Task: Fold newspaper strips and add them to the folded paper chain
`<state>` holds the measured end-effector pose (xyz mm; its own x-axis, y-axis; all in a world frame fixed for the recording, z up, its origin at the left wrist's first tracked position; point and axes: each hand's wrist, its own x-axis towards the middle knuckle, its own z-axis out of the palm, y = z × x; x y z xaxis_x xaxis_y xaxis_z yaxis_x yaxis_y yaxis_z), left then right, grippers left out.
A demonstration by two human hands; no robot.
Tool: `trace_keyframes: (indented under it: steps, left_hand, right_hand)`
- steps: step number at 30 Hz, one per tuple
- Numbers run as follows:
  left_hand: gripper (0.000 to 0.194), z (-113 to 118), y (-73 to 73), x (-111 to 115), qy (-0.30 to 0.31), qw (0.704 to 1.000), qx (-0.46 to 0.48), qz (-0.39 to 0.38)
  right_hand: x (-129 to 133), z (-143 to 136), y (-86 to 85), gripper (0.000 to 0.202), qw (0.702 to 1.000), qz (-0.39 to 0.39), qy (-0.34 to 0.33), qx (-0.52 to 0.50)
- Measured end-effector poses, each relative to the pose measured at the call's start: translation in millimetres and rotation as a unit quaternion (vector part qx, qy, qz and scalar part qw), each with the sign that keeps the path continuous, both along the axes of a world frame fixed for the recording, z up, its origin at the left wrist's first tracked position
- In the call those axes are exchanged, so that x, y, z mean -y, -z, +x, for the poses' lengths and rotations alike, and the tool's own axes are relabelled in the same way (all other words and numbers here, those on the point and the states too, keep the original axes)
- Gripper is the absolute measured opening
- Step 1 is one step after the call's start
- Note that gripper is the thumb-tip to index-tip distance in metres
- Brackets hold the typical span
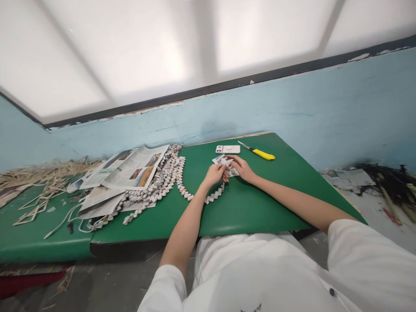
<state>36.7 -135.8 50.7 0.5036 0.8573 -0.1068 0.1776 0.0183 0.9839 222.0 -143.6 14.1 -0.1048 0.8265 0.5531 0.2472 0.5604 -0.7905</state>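
My left hand [216,174] is closed in a pinch at the end of a zigzag chain of folded paper [212,198]. This chain curves under my left forearm and runs back to the pile on the left. Close beside it, my right hand [243,168] has its fingers bent together at the left fingertips, over small pieces of printed paper [233,172]. What exactly lies between the right fingertips is too small to make out. Just behind the hands are a white phone [228,149], lying face down, and a yellow-handled knife [263,154] with its blade pointing left.
Newspaper sheets [138,167] lie over a heap of folded-paper chains [164,177] on the green table [260,212]. A white cable [63,223] and thin wooden strips [42,201] are farther left. Debris [390,186] covers the floor at right. A blue wall [308,104] rises behind.
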Motion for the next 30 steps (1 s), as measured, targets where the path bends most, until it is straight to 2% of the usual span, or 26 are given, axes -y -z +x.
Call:
trace_keyframes:
  steps: [3,6,9,16,22,26,30]
  left_hand:
    - [0.033,0.4,1.5,1.1,0.012,0.995,-0.041,0.087]
    - [0.033,-0.7,-2.3,5.1,0.024,0.989,-0.064,0.133]
    - [0.033,-1.4,-6.7,8.4,0.014,0.985,-0.083,0.149]
    - [0.033,0.4,-3.5,5.9,0.007,0.989,-0.076,0.131]
    - [0.035,-0.6,0.9,0.1,0.007,0.998,-0.026,0.057]
    - [0.038,-1.7,0.4,0.6,0.025,1.0,0.009,0.013]
    - [0.041,-2.8,0.2,2.3,0.037,0.999,0.014,0.007]
  right_hand:
    - [-2.0,-0.2,-1.8,0.05,0.995,-0.086,-0.022,-0.039]
    - [-1.0,-1.0,-4.8,0.054,0.993,-0.1,-0.033,-0.059]
    - [1.4,-3.0,-8.1,0.054,0.992,-0.101,-0.017,-0.078]
    - [0.7,-4.2,-8.8,0.055,0.989,-0.107,-0.014,-0.103]
    - [-4.3,-1.2,-1.2,0.035,0.969,-0.127,-0.085,-0.194]
    - [-2.5,1.3,-1.7,0.03,0.983,-0.106,-0.066,-0.137]
    - [1.6,0.6,-4.4,0.032,0.988,-0.092,-0.064,-0.109]
